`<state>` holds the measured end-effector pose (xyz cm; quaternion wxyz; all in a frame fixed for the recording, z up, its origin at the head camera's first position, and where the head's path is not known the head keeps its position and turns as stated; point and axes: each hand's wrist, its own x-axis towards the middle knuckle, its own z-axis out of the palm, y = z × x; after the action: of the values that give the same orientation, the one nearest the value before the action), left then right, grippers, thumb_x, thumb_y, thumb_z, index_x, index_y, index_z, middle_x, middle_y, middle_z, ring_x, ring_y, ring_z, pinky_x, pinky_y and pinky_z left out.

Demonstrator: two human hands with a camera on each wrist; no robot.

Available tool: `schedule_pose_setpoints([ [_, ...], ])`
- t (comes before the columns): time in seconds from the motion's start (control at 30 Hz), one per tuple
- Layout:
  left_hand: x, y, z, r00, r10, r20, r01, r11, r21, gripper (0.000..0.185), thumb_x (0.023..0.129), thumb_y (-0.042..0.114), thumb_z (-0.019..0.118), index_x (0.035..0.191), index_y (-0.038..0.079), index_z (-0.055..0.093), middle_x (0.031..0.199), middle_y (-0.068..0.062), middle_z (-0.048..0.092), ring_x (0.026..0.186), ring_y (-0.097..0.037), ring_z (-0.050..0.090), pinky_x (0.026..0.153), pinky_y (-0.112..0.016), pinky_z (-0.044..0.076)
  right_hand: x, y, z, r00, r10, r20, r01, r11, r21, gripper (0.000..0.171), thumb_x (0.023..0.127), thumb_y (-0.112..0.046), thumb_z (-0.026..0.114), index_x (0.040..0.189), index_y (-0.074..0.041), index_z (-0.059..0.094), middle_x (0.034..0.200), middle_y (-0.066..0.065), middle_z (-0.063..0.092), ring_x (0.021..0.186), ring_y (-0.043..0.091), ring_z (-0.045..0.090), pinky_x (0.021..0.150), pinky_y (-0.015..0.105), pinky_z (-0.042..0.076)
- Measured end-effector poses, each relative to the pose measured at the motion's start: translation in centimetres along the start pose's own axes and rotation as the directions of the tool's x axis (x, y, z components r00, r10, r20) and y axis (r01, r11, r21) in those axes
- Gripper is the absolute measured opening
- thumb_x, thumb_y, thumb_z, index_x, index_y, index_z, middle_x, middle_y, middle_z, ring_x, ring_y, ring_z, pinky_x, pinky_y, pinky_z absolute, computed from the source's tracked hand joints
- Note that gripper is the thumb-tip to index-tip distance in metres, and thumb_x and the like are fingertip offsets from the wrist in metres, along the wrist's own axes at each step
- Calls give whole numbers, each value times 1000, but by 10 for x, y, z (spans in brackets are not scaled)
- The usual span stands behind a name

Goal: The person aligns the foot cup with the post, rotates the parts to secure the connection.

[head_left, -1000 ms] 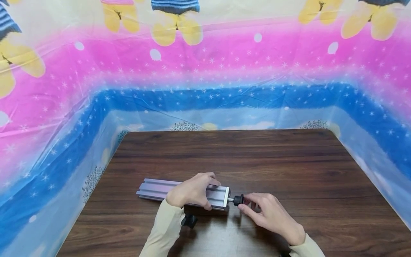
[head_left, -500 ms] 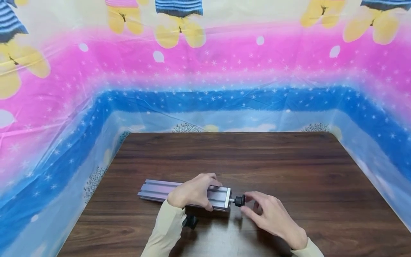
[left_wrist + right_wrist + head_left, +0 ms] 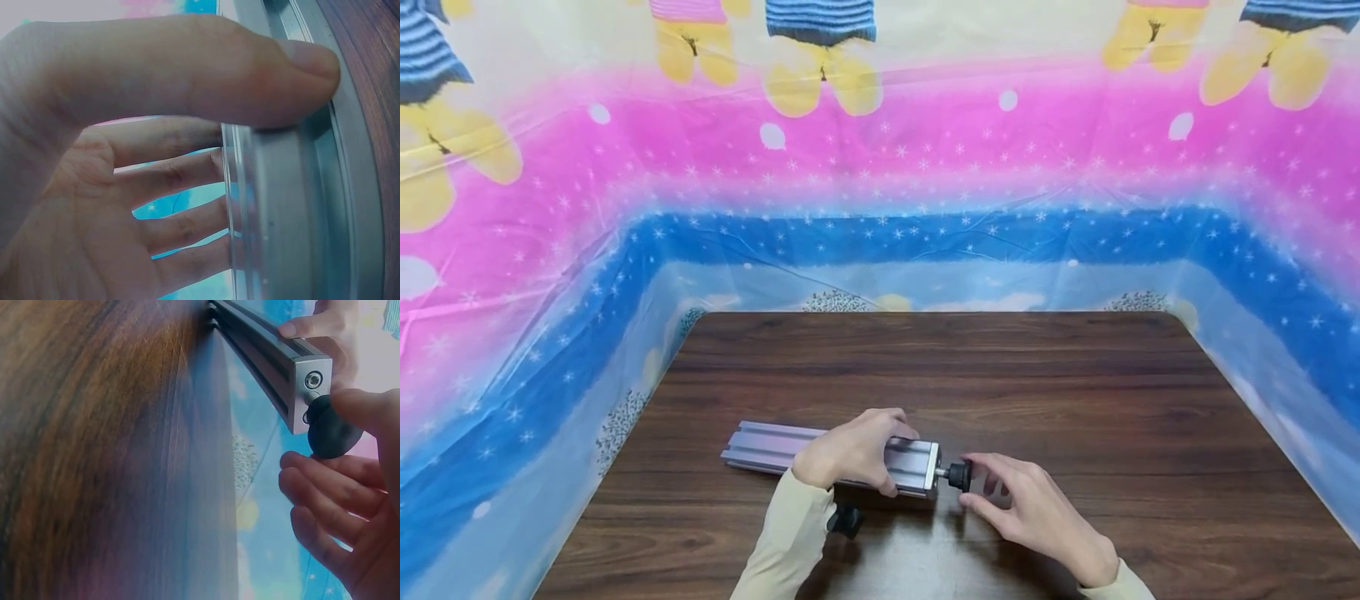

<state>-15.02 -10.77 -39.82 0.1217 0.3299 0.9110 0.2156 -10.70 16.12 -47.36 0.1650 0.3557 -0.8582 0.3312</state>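
Observation:
An aluminium extrusion (image 3: 767, 446) with grooves along its length lies on the dark wooden table, slightly slanted. My left hand (image 3: 853, 450) grips it from above near its right end, thumb on the near side and fingers over the far side. The left wrist view shows the thumb (image 3: 300, 81) pressed along its grooved face. A black levelling foot (image 3: 958, 475) sticks out of the silver end plate (image 3: 314, 394) on a short threaded stud. My right hand (image 3: 1037, 512) holds the foot's outer rim between thumb and fingers; the other right fingers are spread below it in the right wrist view.
A black device (image 3: 846, 521) sits at the left sleeve, close over the table. The wooden table (image 3: 925, 358) reaches back to a patterned cloth (image 3: 880, 233) in pink and blue that hangs round its back and sides.
My right fingers loosen slightly off the levelling foot and come back round its rim. The left hand and the extrusion hold still; the head view shifts a little.

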Motion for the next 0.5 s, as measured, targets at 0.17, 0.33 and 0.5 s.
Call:
schedule_pose_setpoints([
  [0.17, 0, 0, -1, 1000, 1, 5, -1, 1000, 5, 65, 60, 11, 92, 122, 7, 73, 110, -2, 63, 95, -17, 59, 86, -26, 51, 2, 0, 2, 999, 40, 28, -40, 999, -2, 9, 95, -24, 72, 100, -18, 70, 75, -19, 59, 63, -10, 51, 56, 12, 44],
  [0.33, 0, 1, -1, 1000, -19, 9, 19, 1000, 6, 65, 60, 11, 92, 122, 9, 73, 113, -2, 62, 98, -18, 58, 86, -27, 51, 4, -1, 3, 998, 45, 31, -44, 998, -48, 26, 98, -22, 66, 76, -29, 54, 63, -22, 41, 55, -11, 35, 50, 8, 30],
  [0.5, -1, 1, -1, 999, -33, 5, 33, 999, 11, 66, 60, 12, 92, 124, 11, 73, 117, -2, 63, 105, -22, 58, 89, -30, 51, 3, -2, 2, 993, 95, 75, -95, 995, -5, 29, 102, -21, 60, 74, -26, 53, 61, -21, 38, 54, -10, 34, 49, 11, 31],
])
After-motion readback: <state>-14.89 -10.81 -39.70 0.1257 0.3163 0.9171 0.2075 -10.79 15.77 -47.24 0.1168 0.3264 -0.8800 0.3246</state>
